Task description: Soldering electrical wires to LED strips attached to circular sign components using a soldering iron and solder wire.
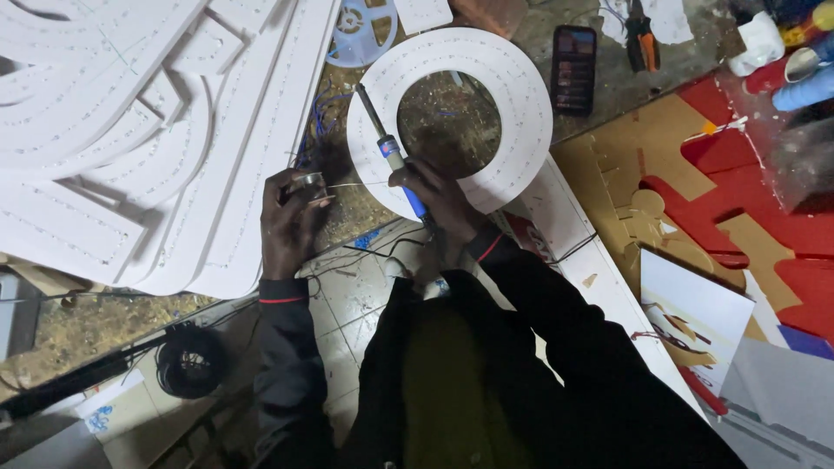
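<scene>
The right hand (445,201) is wrapped tight around the blue grip of a soldering iron (393,155), whose dark shaft slants up and to the left, its tip lying over the inner edge of a white foam ring (521,104). The ring lies flat on the rough surface (434,122), with rows of small holes along its rim, and the right hand rests on its lower part. The left hand (291,221) is closed around a small spool of solder wire (309,181), and a thin strand runs from it to the right, toward the ring and the iron's shaft. To the left lie large white foam letter pieces (174,139) with the same dotted holes, stacked and overlapping. A clear plastic reel (360,30) sits above the ring, a dark phone (573,68) just to its right, and orange-handled pliers (641,43) farther right. Red and brown cut sheets (738,191) cover the right side. A coil of black wire (191,360) lies on the floor at lower left.
</scene>
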